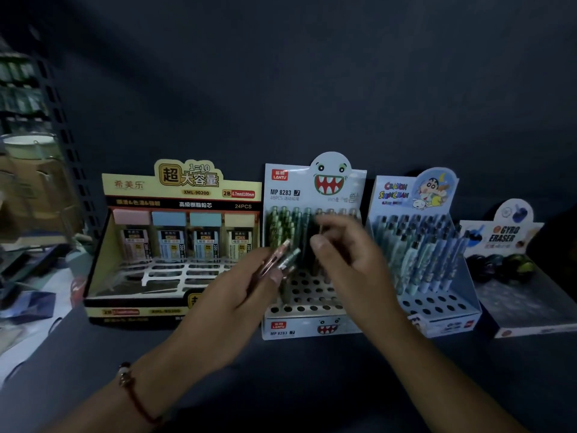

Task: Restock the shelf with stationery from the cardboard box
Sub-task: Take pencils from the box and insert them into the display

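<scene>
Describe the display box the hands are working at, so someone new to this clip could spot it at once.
Four display boxes stand in a row on the dark shelf. The LANTU pencil box is second from the left, right behind the left hand and right hand. Only it has a white, toothy monster face on top.

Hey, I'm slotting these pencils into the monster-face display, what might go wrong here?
Your left hand grips several pencils loosely fanned; one may slip out. Your right hand, blurred, reaches in among the standing pencils in the monster-face display; it might knock them askew. The shelf is dim, so a pencil could miss its hole.
</scene>
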Motion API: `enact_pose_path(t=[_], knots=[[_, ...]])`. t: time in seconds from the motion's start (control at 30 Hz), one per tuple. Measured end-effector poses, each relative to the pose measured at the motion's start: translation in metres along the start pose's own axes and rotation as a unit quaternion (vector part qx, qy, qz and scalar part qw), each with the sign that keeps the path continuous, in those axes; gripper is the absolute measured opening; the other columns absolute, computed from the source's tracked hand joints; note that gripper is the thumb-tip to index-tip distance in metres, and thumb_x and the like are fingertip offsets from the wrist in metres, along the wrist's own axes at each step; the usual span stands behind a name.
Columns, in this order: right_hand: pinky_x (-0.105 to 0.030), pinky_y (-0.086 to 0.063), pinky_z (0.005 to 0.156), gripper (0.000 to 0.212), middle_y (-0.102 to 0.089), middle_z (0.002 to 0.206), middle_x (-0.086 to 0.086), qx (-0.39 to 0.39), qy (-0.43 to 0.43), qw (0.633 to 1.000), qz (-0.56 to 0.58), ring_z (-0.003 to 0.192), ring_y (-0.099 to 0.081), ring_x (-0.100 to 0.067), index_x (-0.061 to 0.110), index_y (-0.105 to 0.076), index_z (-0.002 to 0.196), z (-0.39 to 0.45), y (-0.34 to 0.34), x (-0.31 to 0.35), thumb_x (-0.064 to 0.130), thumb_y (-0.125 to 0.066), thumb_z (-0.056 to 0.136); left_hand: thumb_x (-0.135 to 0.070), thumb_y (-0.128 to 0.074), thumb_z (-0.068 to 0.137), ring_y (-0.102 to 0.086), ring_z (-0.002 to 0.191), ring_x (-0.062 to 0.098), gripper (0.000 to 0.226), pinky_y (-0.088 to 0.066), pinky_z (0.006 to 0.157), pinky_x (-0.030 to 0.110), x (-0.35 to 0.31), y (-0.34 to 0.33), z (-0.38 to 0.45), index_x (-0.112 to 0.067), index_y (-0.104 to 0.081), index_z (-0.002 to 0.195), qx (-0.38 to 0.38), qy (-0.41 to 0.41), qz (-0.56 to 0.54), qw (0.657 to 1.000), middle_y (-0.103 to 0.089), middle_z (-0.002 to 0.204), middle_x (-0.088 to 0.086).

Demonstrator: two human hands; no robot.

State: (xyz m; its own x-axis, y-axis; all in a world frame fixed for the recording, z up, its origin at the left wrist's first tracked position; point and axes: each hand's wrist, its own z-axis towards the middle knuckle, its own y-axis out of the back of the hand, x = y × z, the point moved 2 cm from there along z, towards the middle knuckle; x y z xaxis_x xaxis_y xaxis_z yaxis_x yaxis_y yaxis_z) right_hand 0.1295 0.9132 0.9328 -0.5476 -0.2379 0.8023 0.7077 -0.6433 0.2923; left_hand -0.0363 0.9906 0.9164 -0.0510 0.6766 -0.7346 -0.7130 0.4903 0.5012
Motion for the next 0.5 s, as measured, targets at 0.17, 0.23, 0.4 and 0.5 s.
enact_pose_path(t=[0.17, 0.23, 0.4, 0.5], knots=[[-0.031, -0.056, 0.073, 0.028, -0.067, 0.084, 0.009, 0.131, -0.083, 0.984, 0.083, 0.078, -0.067, -0.005, 0.036, -0.065, 0.101, -0.008, -0.02, 0.004, 0.048, -0.068, 0.076, -0.046, -0.043, 0.091, -0.052, 0.063, 0.019, 0.019, -0.044, 0.052, 0.035, 0.0, 0.002, 0.002, -0.045, -0.054, 0.107, -0.038, -0.004, -0.068, 0.997, -0.058, 0.08, 0.003], [-0.034, -0.055, 0.071, 0.021, -0.069, 0.083, 0.005, 0.117, -0.093, 0.984, 0.094, 0.074, -0.067, -0.008, 0.031, -0.069, 0.097, -0.007, -0.019, 0.002, 0.041, -0.073, 0.079, -0.04, -0.045, 0.094, -0.055, 0.062, 0.008, 0.019, -0.044, 0.052, 0.023, 0.0, 0.001, 0.002, -0.041, -0.055, 0.11, -0.042, -0.002, -0.072, 0.997, -0.062, 0.081, -0.003], [-0.022, -0.05, 0.062, 0.008, -0.069, 0.076, 0.002, 0.114, -0.133, 0.972, 0.157, 0.07, -0.064, -0.007, 0.019, -0.074, 0.092, -0.004, -0.016, -0.002, 0.022, -0.072, 0.085, -0.031, -0.046, 0.097, -0.062, 0.064, 0.011, 0.018, -0.048, 0.053, 0.021, -0.002, -0.003, 0.002, -0.033, -0.057, 0.111, -0.03, 0.022, -0.109, 0.993, -0.067, 0.086, 0.002], [-0.022, -0.049, 0.058, 0.017, -0.071, 0.079, 0.001, 0.082, -0.158, 0.962, 0.206, 0.071, -0.065, -0.009, 0.018, -0.073, 0.09, 0.001, -0.009, -0.002, 0.03, -0.073, 0.078, -0.037, -0.044, 0.096, -0.064, 0.067, 0.01, 0.018, -0.051, 0.056, 0.022, 0.0, -0.002, 0.002, -0.036, -0.055, 0.109, -0.037, 0.033, -0.091, 0.995, -0.067, 0.085, -0.002]])
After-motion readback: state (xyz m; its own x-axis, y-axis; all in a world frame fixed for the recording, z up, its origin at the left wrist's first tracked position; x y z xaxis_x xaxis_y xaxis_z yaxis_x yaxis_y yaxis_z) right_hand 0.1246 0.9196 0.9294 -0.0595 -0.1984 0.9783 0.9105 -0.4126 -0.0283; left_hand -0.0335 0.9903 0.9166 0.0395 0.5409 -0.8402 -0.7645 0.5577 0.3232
